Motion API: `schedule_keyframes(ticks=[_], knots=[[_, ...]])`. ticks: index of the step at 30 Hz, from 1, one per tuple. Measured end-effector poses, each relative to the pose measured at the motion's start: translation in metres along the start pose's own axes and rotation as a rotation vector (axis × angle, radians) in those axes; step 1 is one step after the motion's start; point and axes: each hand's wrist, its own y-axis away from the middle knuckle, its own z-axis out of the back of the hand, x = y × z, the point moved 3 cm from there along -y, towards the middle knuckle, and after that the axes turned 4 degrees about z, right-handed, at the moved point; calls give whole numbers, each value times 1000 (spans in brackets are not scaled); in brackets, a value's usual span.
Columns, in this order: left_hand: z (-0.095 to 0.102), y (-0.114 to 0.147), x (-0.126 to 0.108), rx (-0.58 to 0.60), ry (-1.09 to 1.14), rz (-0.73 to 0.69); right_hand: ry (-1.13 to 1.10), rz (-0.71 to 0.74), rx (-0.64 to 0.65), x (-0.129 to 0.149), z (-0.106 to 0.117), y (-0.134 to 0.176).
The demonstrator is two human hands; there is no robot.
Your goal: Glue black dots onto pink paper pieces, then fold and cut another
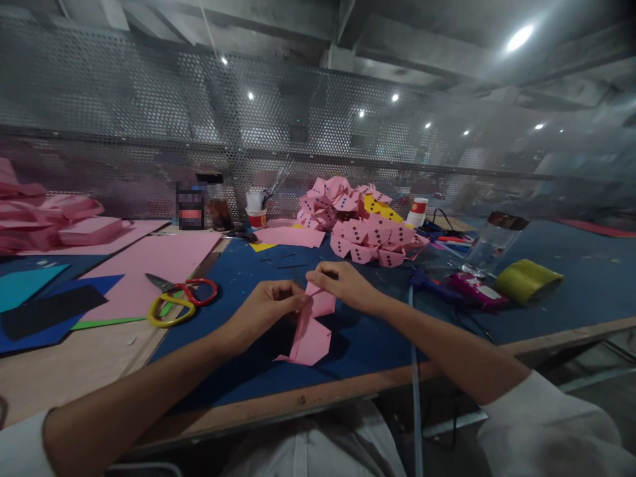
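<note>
A strip of pink paper (312, 338) with folds and notched, angled edges is held up above the blue table top. My left hand (271, 305) pinches its left edge between thumb and fingers. Around the upper end of the same strip, my right hand (342, 281) is closed, thumb and fingertips together. The strip's lower part hangs toward the table's front edge, with a thin flap sticking out at bottom left. Scissors (183, 295) with one red and one yellow handle lie to the left of my left hand, on pink sheets.
Folded pink pieces with dark dots (372, 238) are heaped behind my hands. At right stand a glass jar (491, 245), a yellow tape roll (529, 281) and a blue glue gun (437, 286). Coloured sheets (37, 285) lie left; paper cups (417, 213) stand at the back.
</note>
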Motion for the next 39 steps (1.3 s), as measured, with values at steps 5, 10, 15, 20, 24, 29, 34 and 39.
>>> schedule_keyframes(ticks=[5,10,15,20,24,29,34,39], knots=[[-1,0,-2,-8,-19,7,34,-9,2,3,-1,0],[-3,0,-3,1,-33,11,-25,-11,1,4,-2,0],[-2,0,-2,11,-20,-9,-33,-15,6,0,-1,0],[-1,-1,-2,18,2,-13,-38,-10,-24,-3,0,-1],[-2,-1,-2,15,15,-8,-54,2,-16,-3,0,-1],[-3,-1,-1,31,2,2,-73,-3,24,0,1,-1],[-3,0,0,23,-25,9,-81,-48,117,2,-4,1],[-4,2,-1,15,-2,41,-88,-30,67,-1,-3,1]])
